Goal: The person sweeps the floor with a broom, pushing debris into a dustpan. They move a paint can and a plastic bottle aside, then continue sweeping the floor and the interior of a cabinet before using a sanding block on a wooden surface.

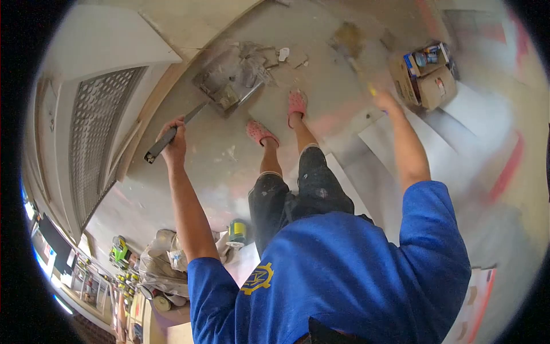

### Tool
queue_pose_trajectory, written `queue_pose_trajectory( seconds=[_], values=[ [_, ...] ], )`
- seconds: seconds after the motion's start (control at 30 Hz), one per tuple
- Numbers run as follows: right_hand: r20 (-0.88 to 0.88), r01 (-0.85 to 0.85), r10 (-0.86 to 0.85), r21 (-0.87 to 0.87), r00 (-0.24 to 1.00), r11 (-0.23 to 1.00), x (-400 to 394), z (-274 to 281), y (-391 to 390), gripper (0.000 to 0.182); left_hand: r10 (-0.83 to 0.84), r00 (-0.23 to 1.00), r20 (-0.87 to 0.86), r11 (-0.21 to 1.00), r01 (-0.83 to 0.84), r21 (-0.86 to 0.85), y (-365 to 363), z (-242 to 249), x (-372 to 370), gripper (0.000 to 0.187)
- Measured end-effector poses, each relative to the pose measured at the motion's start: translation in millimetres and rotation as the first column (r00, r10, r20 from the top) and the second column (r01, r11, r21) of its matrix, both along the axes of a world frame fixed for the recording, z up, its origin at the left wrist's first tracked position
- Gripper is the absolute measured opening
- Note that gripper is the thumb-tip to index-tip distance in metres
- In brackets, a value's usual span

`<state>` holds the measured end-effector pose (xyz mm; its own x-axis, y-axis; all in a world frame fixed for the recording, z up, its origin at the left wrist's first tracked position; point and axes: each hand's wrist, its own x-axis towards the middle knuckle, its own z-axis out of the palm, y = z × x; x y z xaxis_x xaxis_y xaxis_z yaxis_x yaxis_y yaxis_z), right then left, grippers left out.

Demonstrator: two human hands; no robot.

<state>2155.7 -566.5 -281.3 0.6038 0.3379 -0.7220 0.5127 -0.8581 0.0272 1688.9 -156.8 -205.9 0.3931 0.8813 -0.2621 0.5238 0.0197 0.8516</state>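
On the left of the view, my left hand [175,143] is closed around a long dark grey bar [166,140] with an open, hollow-looking end and a thin tapering blade-like end that points up and right. My right hand [388,102], at the upper right, is closed on a yellow-handled tool [372,90]. Motion blurs the far part of that tool, which seems to stretch up and left toward a brownish patch. Both arms reach forward, apart from each other. A white panel with a perforated grey section [103,126] stands left of my left hand.
A cardboard box [438,88] with cans stands at the upper right, near white sheets [401,137]. Plastic wrap and debris [229,80] lie on the floor ahead of my pink clogs [262,132]. A green can [236,232] and wrapped items [160,261] are at lower left.
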Motion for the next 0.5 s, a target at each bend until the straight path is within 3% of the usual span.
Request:
queue_pose_trajectory(
  seconds=[0.03,0.07,0.1,0.13,0.17,0.23,0.33,0.43,0.5],
  values=[
    [-0.077,-0.083,0.089,0.079,0.993,0.993,-19.1,-20.9,-3.2,0.024,-0.01,1.0,-0.022,1.0,0.01,-0.003,-4.1,1.1,3.8,0.006],
    [-0.087,-0.069,0.073,0.048,0.994,0.996,-50.5,-20.2,7.8,0.025,-0.017,0.999,-0.045,1.0,0.017,-0.003,-7.7,2.8,9.6,0.006],
    [-0.144,0.002,0.003,0.039,0.99,0.999,-78.4,-27.5,16.8,0.03,-0.023,0.998,-0.063,1.0,0.023,0.001,-7.9,3.1,13.4,0.006],
    [-0.189,0.212,-0.186,0.133,0.964,0.968,-107.4,-67.6,2.7,0.034,-0.047,0.999,-0.022,0.999,0.047,0.007,-6.7,-1.8,13.6,0.006],
    [-0.187,0.094,-0.078,0.078,0.979,0.993,-140.5,-42.0,32.7,0.036,-0.07,0.997,0.022,0.997,0.07,0.014,-7.9,-11.1,12.9,0.007],
    [-0.291,0.195,-0.193,-0.024,0.937,0.981,-190.4,62.0,105.9,0.032,-0.109,0.991,0.076,0.994,0.109,0.014,-15.2,-26.8,7.8,0.008],
    [-0.239,0.135,-0.103,0.121,0.966,0.983,-229.4,68.7,108.0,0.032,-0.116,0.99,0.079,0.993,0.115,0.02,-23.3,-34.8,-3.5,0.008],
    [-0.253,0.204,-0.143,0.232,0.957,0.951,-224.4,115.5,88.3,0.041,-0.082,0.995,0.05,0.996,0.081,0.024,-26.3,-30.9,-12.2,0.008],
    [-0.244,0.201,-0.163,0.139,0.956,0.97,-207.4,142.2,61.5,0.047,-0.085,0.993,0.084,0.996,0.085,0.003,-22.7,-36.1,-20.9,0.009]
  ],
)
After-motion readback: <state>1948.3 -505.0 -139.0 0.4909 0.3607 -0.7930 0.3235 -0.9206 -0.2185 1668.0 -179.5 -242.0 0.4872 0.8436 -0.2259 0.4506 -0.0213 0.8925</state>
